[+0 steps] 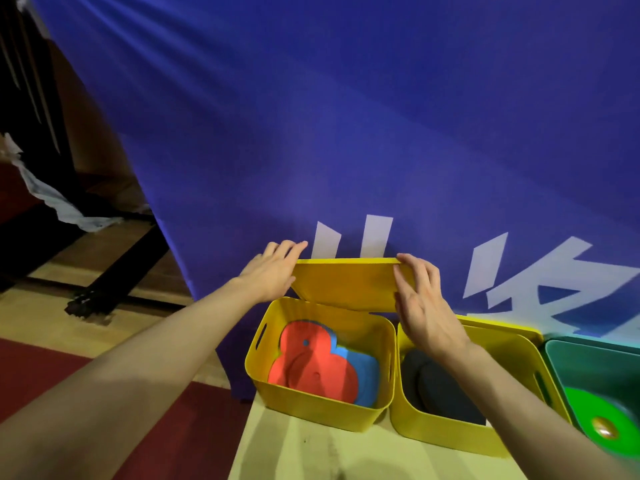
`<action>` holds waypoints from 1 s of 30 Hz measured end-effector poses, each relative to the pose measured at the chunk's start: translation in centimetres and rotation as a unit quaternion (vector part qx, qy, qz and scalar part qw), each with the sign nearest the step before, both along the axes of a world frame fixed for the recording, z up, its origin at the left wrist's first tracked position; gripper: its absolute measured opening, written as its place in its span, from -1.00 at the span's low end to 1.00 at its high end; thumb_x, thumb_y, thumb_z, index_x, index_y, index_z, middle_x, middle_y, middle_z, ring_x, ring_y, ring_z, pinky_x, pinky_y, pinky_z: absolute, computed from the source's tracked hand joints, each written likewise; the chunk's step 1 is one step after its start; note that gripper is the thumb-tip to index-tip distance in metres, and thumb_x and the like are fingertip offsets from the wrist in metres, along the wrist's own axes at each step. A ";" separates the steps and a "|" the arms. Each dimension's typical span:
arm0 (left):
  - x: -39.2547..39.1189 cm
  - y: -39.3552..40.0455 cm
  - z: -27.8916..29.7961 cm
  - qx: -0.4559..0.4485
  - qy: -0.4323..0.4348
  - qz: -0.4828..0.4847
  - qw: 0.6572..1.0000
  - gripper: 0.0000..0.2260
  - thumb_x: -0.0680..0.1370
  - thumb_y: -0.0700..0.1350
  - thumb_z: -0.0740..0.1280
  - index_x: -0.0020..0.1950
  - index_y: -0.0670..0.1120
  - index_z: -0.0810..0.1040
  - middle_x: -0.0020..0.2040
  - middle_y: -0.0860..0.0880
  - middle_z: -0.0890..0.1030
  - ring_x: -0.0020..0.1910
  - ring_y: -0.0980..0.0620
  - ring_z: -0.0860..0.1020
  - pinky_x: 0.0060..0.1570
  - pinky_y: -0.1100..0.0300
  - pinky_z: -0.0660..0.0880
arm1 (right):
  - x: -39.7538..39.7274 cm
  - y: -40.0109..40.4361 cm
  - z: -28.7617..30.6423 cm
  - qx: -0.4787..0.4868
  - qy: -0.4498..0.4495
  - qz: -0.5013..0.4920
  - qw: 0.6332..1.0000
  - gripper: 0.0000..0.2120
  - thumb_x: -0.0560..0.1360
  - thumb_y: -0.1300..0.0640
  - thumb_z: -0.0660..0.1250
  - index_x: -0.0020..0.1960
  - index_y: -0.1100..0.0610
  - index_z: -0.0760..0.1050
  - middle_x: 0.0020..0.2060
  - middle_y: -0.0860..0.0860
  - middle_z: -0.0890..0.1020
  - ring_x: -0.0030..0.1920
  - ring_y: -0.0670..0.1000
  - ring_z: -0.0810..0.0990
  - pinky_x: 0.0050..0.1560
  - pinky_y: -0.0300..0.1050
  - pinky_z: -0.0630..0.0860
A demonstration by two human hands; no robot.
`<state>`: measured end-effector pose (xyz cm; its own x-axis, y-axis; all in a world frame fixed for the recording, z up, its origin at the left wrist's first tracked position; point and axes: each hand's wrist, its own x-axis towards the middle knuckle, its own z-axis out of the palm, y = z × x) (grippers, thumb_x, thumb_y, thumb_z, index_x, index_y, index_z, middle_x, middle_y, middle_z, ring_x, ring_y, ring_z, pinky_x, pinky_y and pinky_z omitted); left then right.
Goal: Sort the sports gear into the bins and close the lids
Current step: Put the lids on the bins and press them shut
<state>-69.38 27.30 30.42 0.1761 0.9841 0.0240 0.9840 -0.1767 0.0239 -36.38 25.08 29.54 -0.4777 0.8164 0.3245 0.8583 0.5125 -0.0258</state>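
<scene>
Nearest me, the yellow bin point(320, 407) is sitting on the wooden tabletop point(311, 452), holding red and blue flat discs point(311, 365). Behind it, I am gripping the yellow lid point(346, 284), tilted up at the bin's far rim, with my left hand point(273, 271) and right hand point(420, 303) curled round its two ends. I judge lid-closing is underway; next, lowering it level onto the rim.

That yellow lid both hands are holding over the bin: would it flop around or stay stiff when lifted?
Probably fairly stiff: the yellow lid stays flat between the left hand and right hand, with no visible sag. It looks thin, so likely light. Its smooth surface might be slippery.
</scene>
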 end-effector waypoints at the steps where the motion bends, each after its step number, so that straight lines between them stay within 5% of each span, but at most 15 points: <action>1: 0.1 0.1 -0.3 0.005 0.016 0.000 1.000 -0.38 0.66 -0.06 0.30 0.65 0.00 0.07 0.52 -0.06 0.30 0.44 -0.13 0.31 0.30 -0.13 0.48 | 0.2 -0.5 -0.3 0.007 -0.002 0.001 1.000 -0.29 0.55 0.23 0.41 0.59 0.26 0.14 0.56 0.20 0.12 0.54 0.23 0.14 0.29 0.06 0.53; 8: -0.5 0.5 -1.4 0.047 0.072 -0.052 0.995 -0.79 0.70 -0.07 0.22 0.31 0.09 0.49 0.15 0.05 0.58 0.13 0.01 0.48 0.06 0.05 0.49 | 1.9 -2.6 -1.3 -0.010 0.023 0.024 0.999 -0.45 0.67 0.03 0.23 0.59 0.19 0.20 0.56 0.15 0.13 0.56 0.18 0.14 0.33 0.00 0.53; 13: -2.2 0.5 -0.1 0.049 0.032 -0.102 0.993 -0.82 0.69 -0.02 0.25 0.27 0.10 0.55 0.07 0.12 0.57 0.04 0.08 0.42 -0.01 0.06 0.54 | 3.2 -3.3 -1.4 -0.026 0.017 0.035 0.999 -0.43 0.65 0.00 0.23 0.59 0.16 0.20 0.57 0.11 0.12 0.55 0.14 0.16 0.22 -0.09 0.59; 22: -3.2 -2.8 -1.0 0.002 -0.009 -0.128 0.992 -0.90 0.69 -0.01 0.23 0.17 0.10 0.51 0.06 0.13 0.43 -0.12 0.04 0.54 -0.15 0.02 0.56 | 4.4 -5.6 -4.9 -0.075 -0.027 0.036 0.996 -0.44 0.63 -0.07 0.18 0.58 0.08 0.25 0.61 0.02 0.14 0.49 0.17 0.22 0.38 0.14 0.48; 30: -3.5 -7.0 -4.6 -0.078 -0.015 -0.144 0.986 -0.86 0.64 -0.06 0.34 0.18 0.03 0.49 0.13 0.02 0.54 0.08 -0.03 0.53 0.05 0.07 0.45 | 4.4 -8.5 -9.3 -0.163 -0.077 0.069 0.981 -0.43 0.66 -0.14 0.01 0.63 -0.02 0.08 0.62 0.02 0.01 0.62 0.12 0.00 0.55 0.13 0.18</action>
<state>-72.92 20.27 25.81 0.4500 0.8858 -0.1133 0.8921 -0.4402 0.1018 -32.00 16.63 20.20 -0.6146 0.7884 -0.0276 0.7873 0.6108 -0.0835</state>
